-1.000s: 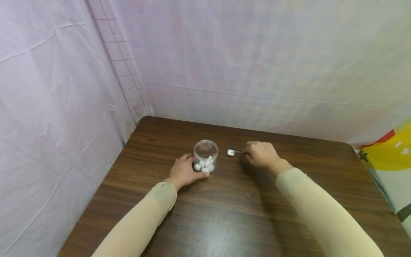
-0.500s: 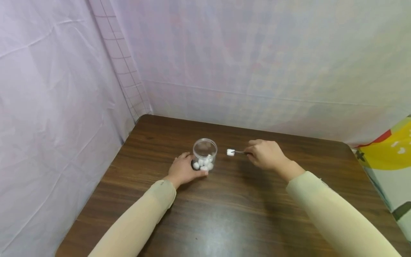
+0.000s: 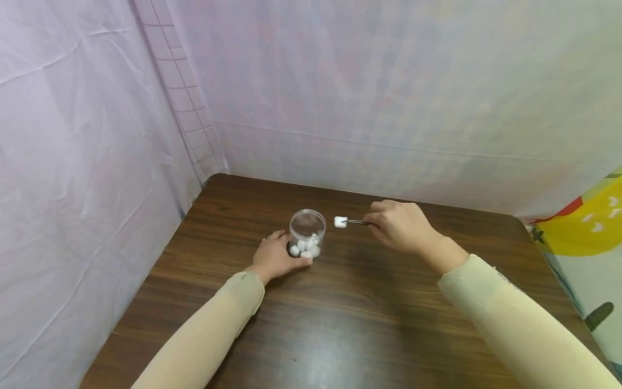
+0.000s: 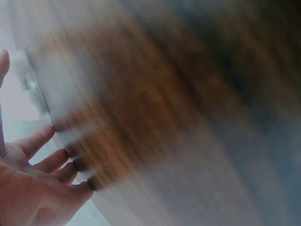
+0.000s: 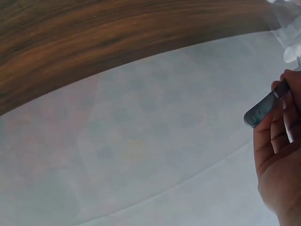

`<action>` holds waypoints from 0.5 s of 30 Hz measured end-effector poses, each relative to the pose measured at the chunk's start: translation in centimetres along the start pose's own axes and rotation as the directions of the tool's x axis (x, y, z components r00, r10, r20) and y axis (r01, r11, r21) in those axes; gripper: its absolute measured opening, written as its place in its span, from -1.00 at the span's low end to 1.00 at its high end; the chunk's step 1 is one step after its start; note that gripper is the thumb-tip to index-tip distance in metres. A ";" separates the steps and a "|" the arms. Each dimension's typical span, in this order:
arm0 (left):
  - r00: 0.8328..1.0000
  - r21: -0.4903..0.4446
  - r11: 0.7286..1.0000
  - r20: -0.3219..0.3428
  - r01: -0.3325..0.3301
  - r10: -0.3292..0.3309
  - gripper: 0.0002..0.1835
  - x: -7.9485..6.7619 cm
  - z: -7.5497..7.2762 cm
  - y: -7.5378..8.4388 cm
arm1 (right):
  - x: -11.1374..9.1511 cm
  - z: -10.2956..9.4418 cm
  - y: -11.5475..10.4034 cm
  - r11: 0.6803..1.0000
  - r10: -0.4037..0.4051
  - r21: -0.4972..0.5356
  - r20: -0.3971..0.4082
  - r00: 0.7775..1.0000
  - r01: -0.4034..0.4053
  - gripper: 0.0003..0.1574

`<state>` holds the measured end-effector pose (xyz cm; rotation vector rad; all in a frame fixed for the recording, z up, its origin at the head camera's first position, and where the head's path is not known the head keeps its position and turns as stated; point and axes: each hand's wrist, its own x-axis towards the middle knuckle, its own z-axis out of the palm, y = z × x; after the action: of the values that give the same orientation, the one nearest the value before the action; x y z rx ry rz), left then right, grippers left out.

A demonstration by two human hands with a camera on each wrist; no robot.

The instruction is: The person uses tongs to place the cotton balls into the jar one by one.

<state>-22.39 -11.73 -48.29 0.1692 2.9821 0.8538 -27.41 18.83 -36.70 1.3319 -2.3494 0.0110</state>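
Clear, lidless and upright, a plastic jar [image 3: 293, 236] stands on the brown table with several white cotton balls [image 3: 306, 247] at its bottom. My left hand [image 3: 276, 258] holds the jar low down, thumb across the front and fingers round the far left side. Pinched in my right hand [image 3: 400, 226] are metal tweezers [image 3: 357, 222], whose rounded end [image 5: 254, 117] sticks out behind the fingers in the right wrist view. The tweezers' tips grip one cotton ball [image 3: 340, 222], just right of the jar's rim and raised over the table.
The wood-grain table [image 3: 311, 324] ends at the back against a pale hanging cloth [image 3: 379, 97]. Another white cloth [image 3: 73, 189] hangs along the left side. Beyond the right edge shows a yellow and white printed surface [image 3: 590, 229].
My right hand has lifted the tweezers and cotton ball a little and brought them left, closer to the jar. The left hand keeps its hold on the jar.
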 end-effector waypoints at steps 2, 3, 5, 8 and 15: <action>1.000 0.007 1.000 -0.002 -0.001 0.001 -0.04 0.0 0.0 0.0 | 0.5 -0.3 -0.3 1.000 -0.006 0.008 -0.011 1.000 0.006 -0.86; 1.000 0.009 1.000 -0.002 -0.001 0.001 -0.04 0.0 0.1 -0.1 | 0.7 -0.4 -0.4 1.000 -0.006 0.010 -0.015 1.000 0.006 -0.86; 1.000 0.014 1.000 -0.003 -0.001 0.001 -0.04 0.1 0.1 -0.1 | 1.2 -0.6 -0.6 1.000 -0.003 0.017 -0.020 1.000 0.004 -0.85; 1.000 0.015 1.000 -0.004 0.000 0.001 -0.04 0.1 0.1 0.0 | 1.9 -0.7 -1.0 1.000 0.001 0.026 -0.022 1.000 0.000 -0.85; 1.000 0.013 1.000 -0.006 -0.003 0.003 -0.03 0.0 0.1 0.0 | 3.5 -0.4 -2.0 0.999 -0.022 0.038 -0.031 0.999 0.023 -0.85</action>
<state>-22.41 -11.68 -48.38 0.1717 2.9945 0.8372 -27.20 14.99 -35.38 1.3663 -2.3192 0.0691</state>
